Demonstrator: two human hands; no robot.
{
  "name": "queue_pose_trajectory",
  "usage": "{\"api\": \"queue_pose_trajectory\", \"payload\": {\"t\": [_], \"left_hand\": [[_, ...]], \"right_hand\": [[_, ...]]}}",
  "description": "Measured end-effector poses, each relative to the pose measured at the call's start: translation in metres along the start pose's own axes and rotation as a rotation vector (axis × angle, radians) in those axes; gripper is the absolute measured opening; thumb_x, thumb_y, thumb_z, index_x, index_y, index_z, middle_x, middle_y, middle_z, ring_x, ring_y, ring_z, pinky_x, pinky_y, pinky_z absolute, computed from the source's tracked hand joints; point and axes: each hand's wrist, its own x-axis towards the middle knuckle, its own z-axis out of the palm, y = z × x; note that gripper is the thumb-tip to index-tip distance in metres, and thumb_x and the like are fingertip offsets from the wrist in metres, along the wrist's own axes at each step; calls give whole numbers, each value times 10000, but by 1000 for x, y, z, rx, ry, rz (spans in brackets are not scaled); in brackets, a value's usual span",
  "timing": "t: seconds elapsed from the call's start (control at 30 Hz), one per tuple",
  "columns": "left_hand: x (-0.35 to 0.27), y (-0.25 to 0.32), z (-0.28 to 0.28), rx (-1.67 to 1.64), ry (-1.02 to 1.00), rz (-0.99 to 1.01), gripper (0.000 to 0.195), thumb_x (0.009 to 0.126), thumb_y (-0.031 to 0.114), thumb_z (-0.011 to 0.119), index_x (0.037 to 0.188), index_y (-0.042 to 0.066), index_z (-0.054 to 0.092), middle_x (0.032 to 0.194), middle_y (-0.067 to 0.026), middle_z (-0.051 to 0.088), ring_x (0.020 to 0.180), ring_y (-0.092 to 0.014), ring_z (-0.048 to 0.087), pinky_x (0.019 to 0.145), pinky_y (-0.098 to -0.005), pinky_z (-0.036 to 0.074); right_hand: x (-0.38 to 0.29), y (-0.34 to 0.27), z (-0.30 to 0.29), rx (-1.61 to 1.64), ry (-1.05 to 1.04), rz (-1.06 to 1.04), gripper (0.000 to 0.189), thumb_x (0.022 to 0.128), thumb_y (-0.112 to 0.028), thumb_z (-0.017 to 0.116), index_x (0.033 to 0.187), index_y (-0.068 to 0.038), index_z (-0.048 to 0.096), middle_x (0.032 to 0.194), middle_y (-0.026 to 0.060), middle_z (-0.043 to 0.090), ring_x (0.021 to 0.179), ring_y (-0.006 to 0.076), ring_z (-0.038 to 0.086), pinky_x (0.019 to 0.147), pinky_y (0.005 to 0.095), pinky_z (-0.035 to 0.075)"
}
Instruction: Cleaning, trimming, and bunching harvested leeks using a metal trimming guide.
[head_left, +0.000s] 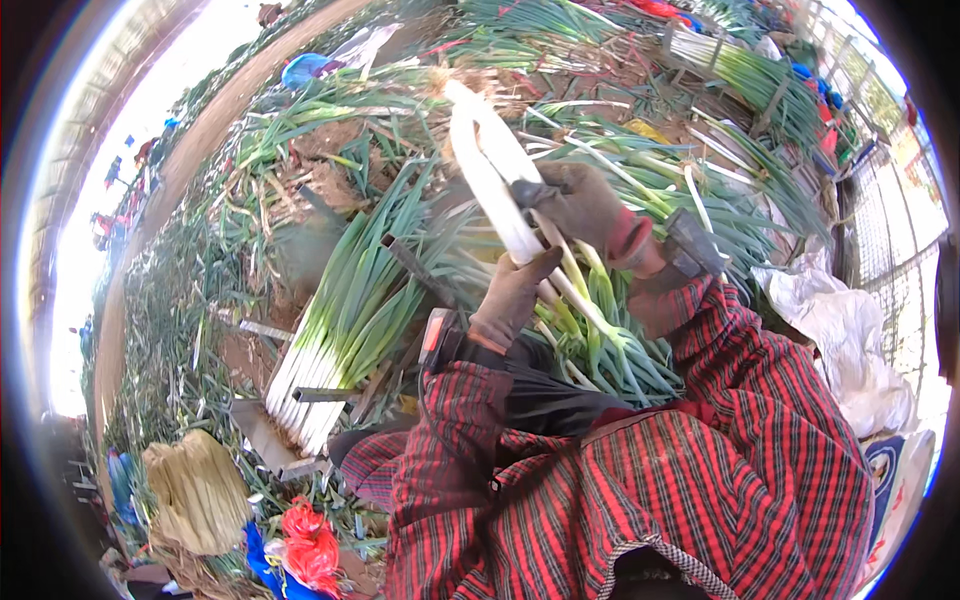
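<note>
Long green onions (487, 187) with thick white stems slant across the middle of the view, their roots at the top. My left hand (514, 296), in a brownish work glove, is closed round their lower white part. Close by on the right, my gloved right hand (574, 202) has its dark thumb and fingers at the stems; whether it grips one of them is hard to tell. Green leaves lie under both hands, over my lap. To the left, a bundle of trimmed green onions (322, 360) lies in a metal rack (262, 435), roots toward the bottom.
Loose green onions (630, 161) cover the ground ahead. A second rack at the upper right holds more green onions (727, 64). Red plastic twine (309, 544) and a tan sack (199, 491) lie at the lower left. White plastic sheeting (847, 337) is on the right, near mesh fencing.
</note>
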Motion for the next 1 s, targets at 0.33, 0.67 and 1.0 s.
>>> {"api": "queue_pose_trajectory", "payload": {"t": [0.33,0.67,1.0], "left_hand": [[-20,10,10,213,113,-61,336,889,35,620,1202,-9,509,1110,-111,608,1008,-207,615,844,-350,511],[-4,-4,25,480,-62,-23,406,940,31,543,1296,224,572,1049,-93,584,928,-198,586,801,-317,473],[-28,56,42,523,315,292,259,916,110,568,1156,14,566,913,-74,617,798,-128,594,703,-272,510]], "right_hand": [[-23,13,-2,52,-257,-39,416,954,-388,559,1117,-11,628,961,135,687,875,197,632,769,343,491],[3,-36,8,190,109,-49,314,905,-264,565,1121,-57,660,904,150,703,846,187,666,763,328,507],[-29,27,-1,-405,-24,-318,959,697,-496,764,1439,-71,329,1367,201,466,1280,370,442,1066,453,365]]}}
